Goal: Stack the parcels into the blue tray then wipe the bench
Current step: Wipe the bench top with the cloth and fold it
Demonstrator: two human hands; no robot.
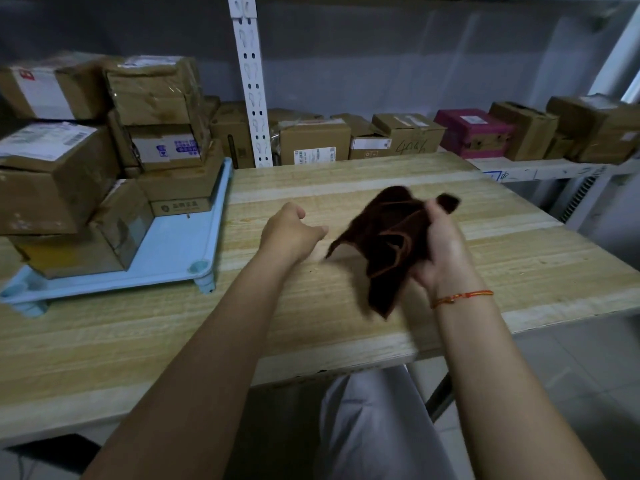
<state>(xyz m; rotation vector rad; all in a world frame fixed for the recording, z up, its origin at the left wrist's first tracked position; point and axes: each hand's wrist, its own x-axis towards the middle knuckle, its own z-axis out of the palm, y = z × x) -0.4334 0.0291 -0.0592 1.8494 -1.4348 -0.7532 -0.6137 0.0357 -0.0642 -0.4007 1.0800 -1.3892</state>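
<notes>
That brown cloth (pixel 384 244) bunched in your right hand (pixel 441 251) looks soft and floppy (loose corner dangling below your fingers), so grab that corner with your relaxed, empty left hand (pixel 289 233).

both forearms are bare to the edge of the view, with no sleeves showing. the left hand (pixel 289 233) wears nothing, no ring or band. the right hand (pixel 441 252) is also ringless, and just below it a thin orange-red braided string bracelet (pixel 462 296) circles the wrist, with a small knot or bead on its near side. lower down, pale grey-white fabric trousers (pixel 377 427) with soft folds cover the legs.
</notes>
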